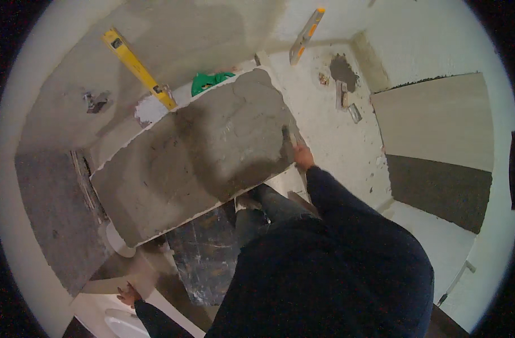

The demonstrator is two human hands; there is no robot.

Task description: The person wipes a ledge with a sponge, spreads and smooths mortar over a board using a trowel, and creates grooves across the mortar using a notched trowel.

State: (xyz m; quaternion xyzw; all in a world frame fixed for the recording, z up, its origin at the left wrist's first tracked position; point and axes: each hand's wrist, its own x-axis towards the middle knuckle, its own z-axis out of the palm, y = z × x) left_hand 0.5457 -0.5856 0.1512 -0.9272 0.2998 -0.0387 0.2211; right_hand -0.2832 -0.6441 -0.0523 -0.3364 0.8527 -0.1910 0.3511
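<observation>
A large rectangular slab (207, 158) coated in wet grey mortar lies tilted across the middle in front of me. At its right edge my right hand (303, 156) is closed on a small trowel (286, 134), its narrow dark blade against the mortar; part of the tool is hidden by the fingers. Far from the slab, at the lower left, my left hand (129, 294) has its fingers spread and touches the pale ledge beside a white basin (122, 324). It holds nothing that I can see.
A yellow spirit level (136, 67) leans beyond the slab, near a green bag (209, 83). Another level (307, 36) stands at the far wall. Metal trowels (342, 96) lie by a mortar patch (344, 72). Large tiles (437, 118) cover part of the right wall. A dark sheet (204, 253) lies below.
</observation>
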